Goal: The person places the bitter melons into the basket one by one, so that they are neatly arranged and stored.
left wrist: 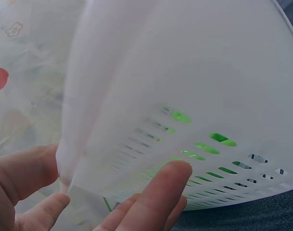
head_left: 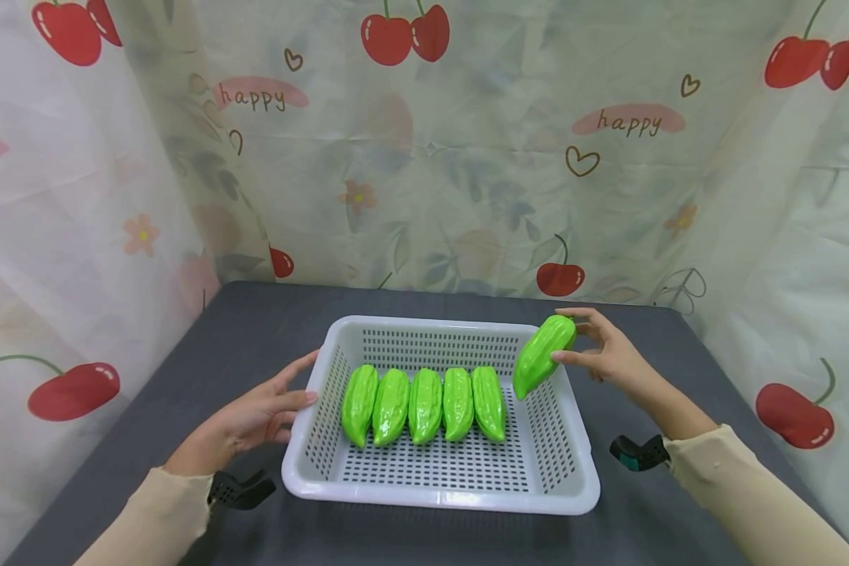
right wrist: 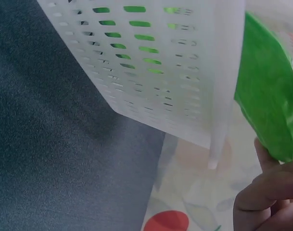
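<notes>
A white plastic basket [head_left: 439, 503] with slotted walls stands on the dark table. My left hand [head_left: 265, 413] holds its left rim; in the left wrist view, fingers [left wrist: 168, 183] lie below the rim beside the outer wall. Over the basket's right back corner, my right hand [head_left: 608, 354] grips a glossy, ridged, long green vegetable [head_left: 543, 355], tilted with its narrow end down and inward. The right wrist view shows this green vegetable [right wrist: 271, 91] beyond the rim, partly cut off. Several alike green vegetables [head_left: 424, 405] lie side by side in the basket, left to centre.
The dark tabletop [head_left: 269, 330] surrounds the basket. A pale curtain [head_left: 453, 181] printed with cherries and "happy" hangs behind the table and on both sides. Each wrist wears a black strap, the left strap [head_left: 240, 489] and the right strap [head_left: 638, 453].
</notes>
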Available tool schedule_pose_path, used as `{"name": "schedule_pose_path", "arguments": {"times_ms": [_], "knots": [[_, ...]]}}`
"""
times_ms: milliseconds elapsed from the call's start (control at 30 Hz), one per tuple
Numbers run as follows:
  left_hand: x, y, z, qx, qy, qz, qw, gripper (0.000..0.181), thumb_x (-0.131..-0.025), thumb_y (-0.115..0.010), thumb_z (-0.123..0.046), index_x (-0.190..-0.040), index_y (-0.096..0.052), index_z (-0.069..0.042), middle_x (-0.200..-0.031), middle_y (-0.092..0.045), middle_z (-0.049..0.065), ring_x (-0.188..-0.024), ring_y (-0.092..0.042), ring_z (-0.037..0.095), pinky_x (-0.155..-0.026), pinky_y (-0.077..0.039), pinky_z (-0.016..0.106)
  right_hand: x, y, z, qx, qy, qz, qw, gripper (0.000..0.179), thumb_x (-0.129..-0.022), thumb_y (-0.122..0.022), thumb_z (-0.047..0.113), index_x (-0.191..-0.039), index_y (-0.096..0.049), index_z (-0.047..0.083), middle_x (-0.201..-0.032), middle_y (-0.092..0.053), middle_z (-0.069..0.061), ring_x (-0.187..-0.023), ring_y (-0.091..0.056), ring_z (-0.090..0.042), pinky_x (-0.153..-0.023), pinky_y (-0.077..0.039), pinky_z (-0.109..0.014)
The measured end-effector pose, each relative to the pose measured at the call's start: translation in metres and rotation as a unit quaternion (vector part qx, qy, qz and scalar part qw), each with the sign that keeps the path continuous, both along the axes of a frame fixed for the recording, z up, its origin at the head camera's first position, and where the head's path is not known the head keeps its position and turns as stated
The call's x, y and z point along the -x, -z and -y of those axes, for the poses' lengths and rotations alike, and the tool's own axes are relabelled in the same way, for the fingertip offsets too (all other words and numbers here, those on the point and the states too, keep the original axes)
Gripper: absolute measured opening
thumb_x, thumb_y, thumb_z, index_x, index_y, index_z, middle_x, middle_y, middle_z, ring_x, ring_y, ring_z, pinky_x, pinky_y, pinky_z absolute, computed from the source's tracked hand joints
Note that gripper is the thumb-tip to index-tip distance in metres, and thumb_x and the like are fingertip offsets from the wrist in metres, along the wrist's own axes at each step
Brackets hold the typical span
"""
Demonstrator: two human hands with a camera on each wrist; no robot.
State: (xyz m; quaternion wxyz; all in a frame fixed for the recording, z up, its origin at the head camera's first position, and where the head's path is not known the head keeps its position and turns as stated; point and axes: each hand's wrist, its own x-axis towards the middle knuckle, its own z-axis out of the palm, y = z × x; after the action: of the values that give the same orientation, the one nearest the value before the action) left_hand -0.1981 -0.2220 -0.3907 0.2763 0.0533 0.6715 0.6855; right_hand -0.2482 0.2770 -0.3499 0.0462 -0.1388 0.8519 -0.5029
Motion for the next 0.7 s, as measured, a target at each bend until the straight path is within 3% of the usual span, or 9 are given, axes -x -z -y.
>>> {"name": "schedule_pose_path", "arguments": {"times_ms": [133, 233, 333, 467, 700], "knots": [[0.000, 0.000, 0.000, -0.002, 0.001, 0.000, 1.0000, 0.084, -0.097, -0.058, -0.016, -0.155, 0.000, -0.036, -0.147, -0.039, 0.028, -0.112, -0.063, 0.039, -0.084, -0.052, 0.061, 0.001, 0.002, 0.003, -0.016, -0.022, 0.020, 0.9994, 0.070, -0.083, -0.077, 0.026, -0.141, -0.039, 0.023, -0.132, -0.048, -0.020, -0.046, -0.038, -0.012, -0.043, -0.032, -0.025], [0.000, 0.000, 0.000, -0.003, 0.001, 0.001, 1.0000, 0.084, -0.097, -0.057, -0.016, -0.155, 0.001, -0.036, -0.147, -0.039, 0.028, -0.112, -0.063, 0.040, -0.084, -0.052, 0.061, 0.001, 0.003, 0.007, -0.036, -0.042, 0.021, 0.9982, 0.071, -0.080, -0.079, 0.026, -0.140, -0.042, 0.019, -0.133, -0.048, -0.022, -0.059, -0.058, -0.015, -0.054, -0.047, -0.026], [0.001, 0.000, 0.000, -0.002, 0.001, 0.001, 1.0000, 0.084, -0.097, -0.057, -0.016, -0.155, 0.000, -0.036, -0.147, -0.039, 0.027, -0.112, -0.063, 0.040, -0.084, -0.052, 0.061, 0.002, 0.004, 0.011, -0.050, -0.060, 0.017, 0.9968, 0.072, -0.079, -0.081, 0.025, -0.140, -0.043, 0.016, -0.133, -0.048, -0.025, -0.076, -0.069, -0.023, -0.068, -0.057, -0.035], [0.001, 0.001, 0.000, -0.001, -0.002, 0.001, 1.0000, 0.084, -0.097, -0.058, -0.017, -0.155, 0.000, -0.036, -0.147, -0.038, 0.028, -0.113, -0.062, 0.040, -0.084, -0.052, 0.061, 0.002, 0.005, 0.014, -0.075, -0.063, 0.013, 0.9951, 0.071, -0.078, -0.082, 0.028, -0.138, -0.046, 0.017, -0.132, -0.051, -0.024, -0.085, -0.069, -0.027, -0.071, -0.058, -0.037], [0.001, 0.002, 0.001, 0.001, -0.002, 0.000, 1.0000, 0.084, -0.097, -0.058, -0.017, -0.155, 0.000, -0.036, -0.148, -0.037, 0.028, -0.113, -0.062, 0.040, -0.084, -0.053, 0.061, 0.003, 0.008, 0.017, -0.145, -0.057, -0.019, 0.9876, 0.069, -0.074, -0.083, 0.035, -0.134, -0.051, 0.020, -0.133, -0.054, -0.018, -0.123, -0.050, -0.040, -0.070, -0.053, -0.032]]}}
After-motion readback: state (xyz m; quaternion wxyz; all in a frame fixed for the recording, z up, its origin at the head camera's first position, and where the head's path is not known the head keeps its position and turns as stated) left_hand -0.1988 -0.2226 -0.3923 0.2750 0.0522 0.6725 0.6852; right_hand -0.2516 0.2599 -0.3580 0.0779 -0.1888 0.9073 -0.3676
